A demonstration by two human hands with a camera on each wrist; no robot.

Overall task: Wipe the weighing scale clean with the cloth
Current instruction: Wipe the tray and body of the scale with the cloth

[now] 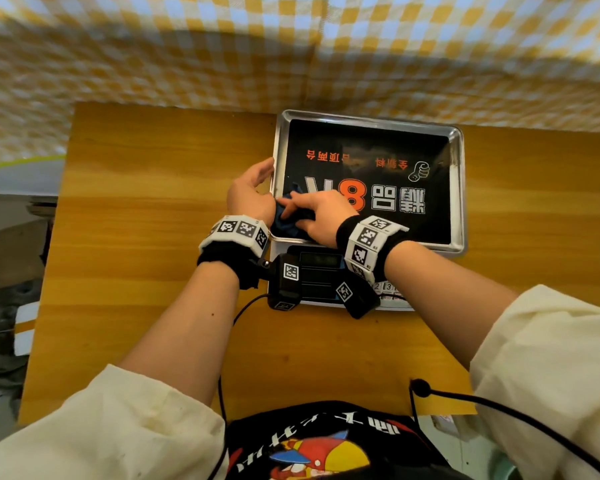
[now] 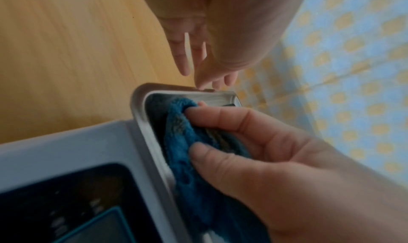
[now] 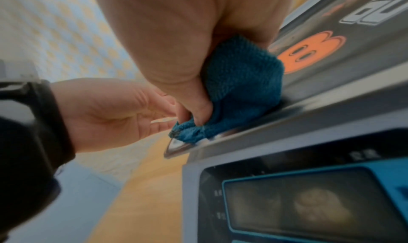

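The weighing scale sits on the wooden table, its steel tray [image 1: 460,188] lined with a black printed film. Its display panel [image 1: 319,268] faces me, partly hidden by the wrist cameras. My right hand [image 1: 321,216] grips a bunched blue cloth [image 1: 286,223] and presses it into the tray's near-left corner. In the left wrist view the cloth [image 2: 187,142] lies against the tray's rim [image 2: 141,117], pinched by my right hand [image 2: 276,150]. My left hand [image 1: 253,192] rests beside the tray's left edge, fingers straight, its fingertips [image 2: 204,82] touching the rim. The right wrist view shows the cloth [image 3: 243,82] under my right hand [image 3: 172,46].
The wooden table [image 1: 146,237] extends left of and in front of the scale. A yellow-and-blue checkered cloth [image 1: 291,46] hangs behind it. Black cables [image 1: 499,407] run over the table's near edge. Clutter lies on the floor at the left [image 1: 7,271].
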